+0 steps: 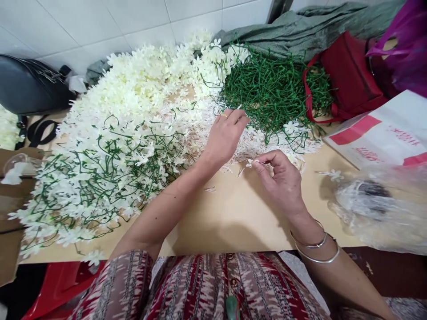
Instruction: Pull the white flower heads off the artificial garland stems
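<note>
My left hand (226,135) reaches to the near left edge of a tangled heap of green plastic stems (267,86). Its fingers are bent downward and close together, and their tips are mostly hidden, so what they hold cannot be made out. Thumb and fingers of my right hand (282,178) pinch a small white artificial flower (249,163) above the table. Thin white stamen-like pieces (253,146) lie spread between and under the hands. To the left is a pile of white flowers on green stems (126,164), and behind it loose white petals (143,75) are heaped.
A red bag (350,71), a purple bag (407,49) and a white-and-red paper bag (376,133) stand at the right. Nearer lies a clear plastic bag (383,213). A black bag (30,84) sits at the far left, before a tiled wall (140,18).
</note>
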The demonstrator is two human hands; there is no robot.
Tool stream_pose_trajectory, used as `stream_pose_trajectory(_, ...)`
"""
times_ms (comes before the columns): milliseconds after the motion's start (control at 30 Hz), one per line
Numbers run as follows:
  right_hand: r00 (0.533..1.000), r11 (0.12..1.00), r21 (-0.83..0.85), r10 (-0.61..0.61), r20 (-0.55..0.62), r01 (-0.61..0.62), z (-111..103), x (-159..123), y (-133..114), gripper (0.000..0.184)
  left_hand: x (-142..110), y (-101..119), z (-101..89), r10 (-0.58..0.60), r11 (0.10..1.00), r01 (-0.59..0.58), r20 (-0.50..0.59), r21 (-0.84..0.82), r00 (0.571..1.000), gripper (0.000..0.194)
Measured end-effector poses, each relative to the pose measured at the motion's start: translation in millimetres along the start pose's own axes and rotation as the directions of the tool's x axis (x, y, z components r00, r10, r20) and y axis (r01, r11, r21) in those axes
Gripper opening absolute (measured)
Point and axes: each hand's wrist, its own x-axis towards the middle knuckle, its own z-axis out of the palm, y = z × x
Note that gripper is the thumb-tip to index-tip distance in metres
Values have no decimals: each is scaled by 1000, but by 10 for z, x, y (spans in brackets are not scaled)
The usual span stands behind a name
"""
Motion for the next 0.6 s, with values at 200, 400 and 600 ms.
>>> stream_pose_trajectory(200, 999, 1000, -13, -8, -33, 7, -5, 9, -11, 8, 37, -83, 33, 13, 1000, -15, -73, -27, 997, 20)
stream_pose_trajectory(400, 999, 1000, 18, 18, -47, -17, -8, 11, 2, 9, -54, -196, -254, -235, 906, -6, -516, -423, 823, 19)
stream_pose_trajectory(600, 994, 991, 100, 94, -52, -88, 5, 1, -5, 9, -260, -71, -546, -435, 685, -16, -427, -728, 793, 20)
